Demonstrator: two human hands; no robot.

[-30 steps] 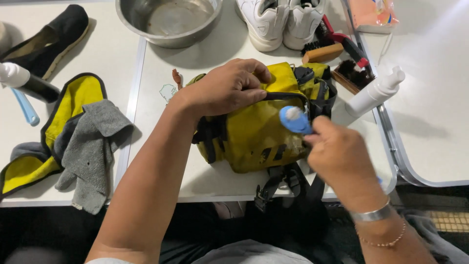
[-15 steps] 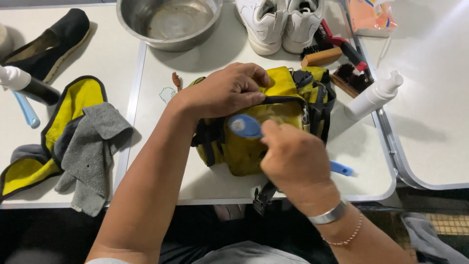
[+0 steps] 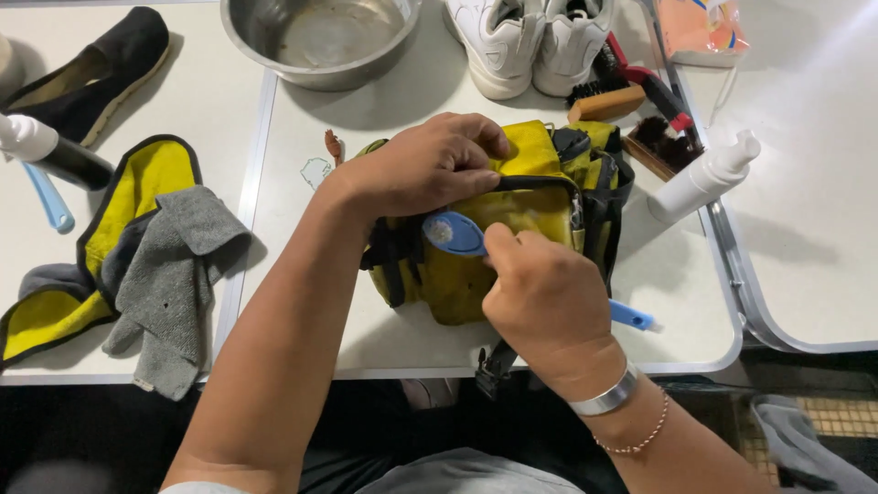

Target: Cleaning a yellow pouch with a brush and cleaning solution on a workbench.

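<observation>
A yellow bag with black straps (image 3: 540, 206) lies on the white table (image 3: 384, 329) in front of me. My left hand (image 3: 430, 165) presses down on the bag's top left part, fingers spread over the fabric. My right hand (image 3: 544, 293) is closed around a blue brush (image 3: 455, 233); the brush head rests against the bag's front face, and the handle's end sticks out to the right of my wrist. A silver bangle and a thin chain sit on that wrist.
A steel bowl (image 3: 320, 41) and white sneakers (image 3: 530, 41) stand at the back. Wooden brushes (image 3: 631, 96) and a white pump bottle (image 3: 700, 178) lie right of the bag. Grey and yellow cloths (image 3: 137, 265), a black shoe (image 3: 87, 69) and another blue brush (image 3: 46, 197) are at left.
My right hand has carried the blue brush leftward across the bag's front, from its right side to its left-centre. The left hand has kept its hold on the bag.
</observation>
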